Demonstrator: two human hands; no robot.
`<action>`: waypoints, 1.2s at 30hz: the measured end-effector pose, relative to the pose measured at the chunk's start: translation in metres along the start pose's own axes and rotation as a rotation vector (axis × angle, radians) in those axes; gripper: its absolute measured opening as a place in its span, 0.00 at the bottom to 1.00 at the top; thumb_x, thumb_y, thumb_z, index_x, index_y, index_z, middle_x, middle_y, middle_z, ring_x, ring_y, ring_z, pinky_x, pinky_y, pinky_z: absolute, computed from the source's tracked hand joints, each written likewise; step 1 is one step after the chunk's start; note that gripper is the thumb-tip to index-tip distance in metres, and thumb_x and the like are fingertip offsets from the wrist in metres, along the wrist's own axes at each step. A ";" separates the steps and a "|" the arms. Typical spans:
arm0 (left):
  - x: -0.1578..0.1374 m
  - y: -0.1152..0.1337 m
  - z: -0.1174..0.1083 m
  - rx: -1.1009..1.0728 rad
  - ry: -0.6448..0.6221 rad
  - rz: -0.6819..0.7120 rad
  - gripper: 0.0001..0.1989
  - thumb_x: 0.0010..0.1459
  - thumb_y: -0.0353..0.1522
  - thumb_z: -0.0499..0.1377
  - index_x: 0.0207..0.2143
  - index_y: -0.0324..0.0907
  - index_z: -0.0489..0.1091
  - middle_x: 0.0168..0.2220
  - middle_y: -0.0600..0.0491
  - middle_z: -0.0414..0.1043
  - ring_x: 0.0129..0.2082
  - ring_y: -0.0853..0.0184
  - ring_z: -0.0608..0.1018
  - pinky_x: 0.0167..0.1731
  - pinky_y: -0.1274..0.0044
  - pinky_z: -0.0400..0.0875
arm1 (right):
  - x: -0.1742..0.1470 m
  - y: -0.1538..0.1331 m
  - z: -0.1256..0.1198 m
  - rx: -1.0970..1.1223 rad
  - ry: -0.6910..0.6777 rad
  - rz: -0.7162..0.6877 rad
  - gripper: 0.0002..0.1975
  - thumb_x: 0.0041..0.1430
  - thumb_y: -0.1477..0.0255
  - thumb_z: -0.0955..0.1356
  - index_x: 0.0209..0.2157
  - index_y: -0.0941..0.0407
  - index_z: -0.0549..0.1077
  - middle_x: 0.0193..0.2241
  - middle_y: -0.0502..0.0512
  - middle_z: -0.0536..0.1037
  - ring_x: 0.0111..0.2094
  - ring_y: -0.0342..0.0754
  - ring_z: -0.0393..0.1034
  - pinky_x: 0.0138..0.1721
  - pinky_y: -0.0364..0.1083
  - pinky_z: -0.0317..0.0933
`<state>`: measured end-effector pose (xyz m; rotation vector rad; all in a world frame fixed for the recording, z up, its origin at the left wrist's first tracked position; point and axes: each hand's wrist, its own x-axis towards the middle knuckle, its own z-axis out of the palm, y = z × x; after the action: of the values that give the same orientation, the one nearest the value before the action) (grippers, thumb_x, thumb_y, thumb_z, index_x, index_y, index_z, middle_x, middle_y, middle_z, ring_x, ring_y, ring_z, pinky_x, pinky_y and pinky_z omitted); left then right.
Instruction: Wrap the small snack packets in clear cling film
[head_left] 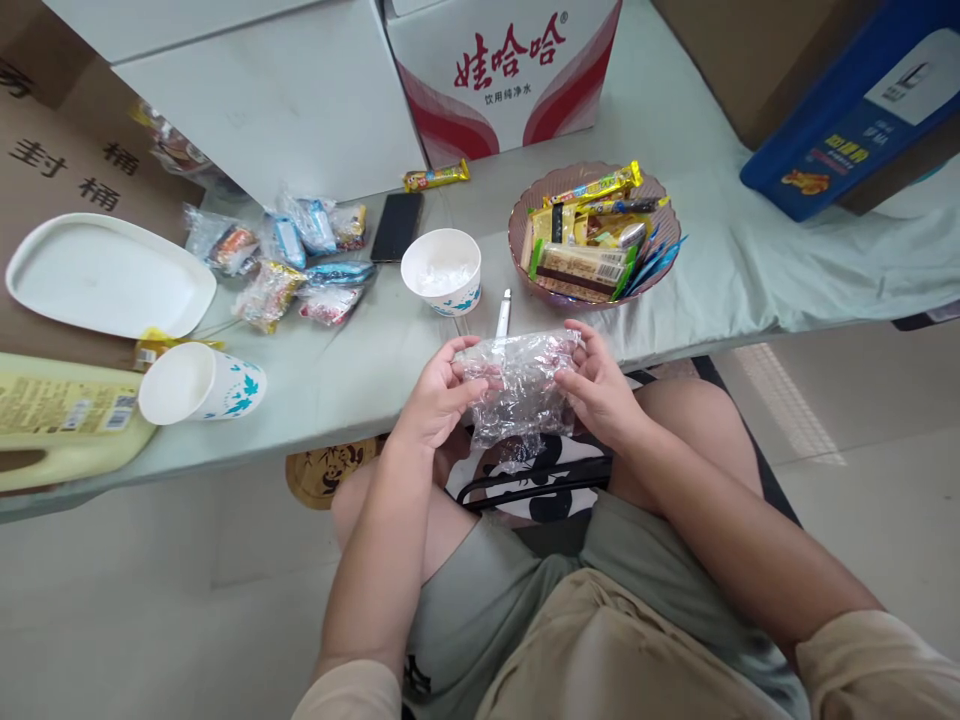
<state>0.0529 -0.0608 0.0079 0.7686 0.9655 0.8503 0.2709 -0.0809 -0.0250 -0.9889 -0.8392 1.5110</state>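
The left hand [439,400] sits at 9 o'clock of the clear plastic wrapping [517,385] and the right hand [604,395] at 3 o'clock, so the film spans crosswise between them, touching both; neither hand is plainly nearer. Crumpled and about as deep as it is wide, it shows no clear long axis. It lies in front of the body at the near edge of the covered table [750,275], its loose lower part hanging toward 6 o'clock.

The left hand is partly curled, thumb on the near face and fingers behind, pinching the film's left side. The right hand mirrors it, thumb and fingers a little parted with the right side caught between.

Around the wrapping, from the left: small wrapped packs [271,292] lie well apart at 10 o'clock; a paper cup [463,302] with clear plastic inside stands near, at 11; a slim white tool [504,312] points to 12, its near end hidden by the film; a bowl [519,245] of packaged snacks [581,265] stands at 1.
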 end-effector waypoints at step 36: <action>0.000 -0.008 -0.004 0.442 -0.187 -0.130 0.33 0.49 0.33 0.70 0.57 0.41 0.63 0.33 0.52 0.79 0.30 0.67 0.81 0.32 0.77 0.75 | -0.005 -0.005 0.007 -0.204 -0.048 0.183 0.15 0.54 0.59 0.72 0.39 0.53 0.73 0.28 0.49 0.80 0.18 0.39 0.64 0.17 0.40 0.54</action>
<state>0.0513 -0.0643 -0.0005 1.1284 1.0350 0.4440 0.2670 -0.0851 -0.0173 -1.2100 -0.9734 1.6321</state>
